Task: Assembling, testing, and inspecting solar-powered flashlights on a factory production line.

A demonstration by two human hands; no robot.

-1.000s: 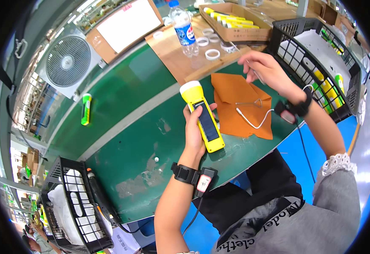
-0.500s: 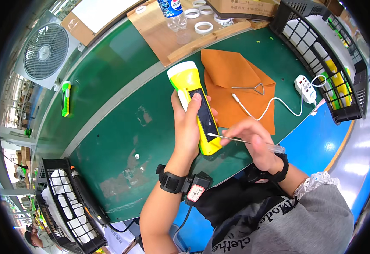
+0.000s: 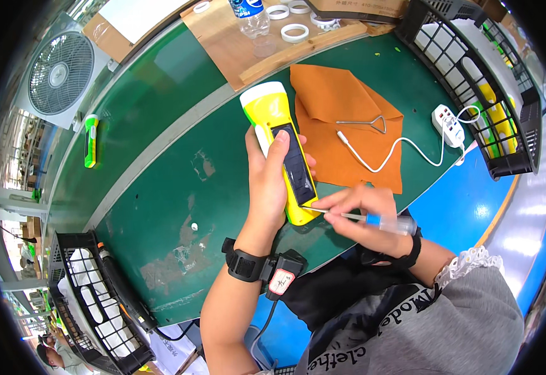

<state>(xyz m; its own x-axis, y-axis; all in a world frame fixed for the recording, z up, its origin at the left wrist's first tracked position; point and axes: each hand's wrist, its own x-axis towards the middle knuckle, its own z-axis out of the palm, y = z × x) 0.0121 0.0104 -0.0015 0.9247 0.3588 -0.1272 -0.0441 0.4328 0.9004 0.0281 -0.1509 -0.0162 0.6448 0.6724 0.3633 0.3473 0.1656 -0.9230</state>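
Note:
My left hand point(image 3: 267, 181) is wrapped round a yellow, green and white flashlight point(image 3: 270, 111), its thumb lying on the dark panel point(image 3: 298, 167) set into the body. The flashlight's white head points up and away; its yellow tail end is toward me. With my right hand point(image 3: 368, 209) I pinch a slim screwdriver point(image 3: 393, 224) with a clear and blue handle. Its thin metal tip meets the flashlight at the panel's lower edge. Beyond my hands lies an orange cloth point(image 3: 348, 144), with a bent metal wire tool point(image 3: 367, 124) on it.
A white charging block point(image 3: 448, 125) with a cable rests on the green table point(image 3: 160, 219). Black baskets point(image 3: 515, 159) stand at right and lower left. Another flashlight point(image 3: 91, 140) lies at far left. White rings point(image 3: 295, 33) and a bottle point(image 3: 251, 19) are on a wooden board.
My right hand has closed more around the screwdriver, and its tip has shifted down to the panel's lower edge. The whole view has shifted slightly.

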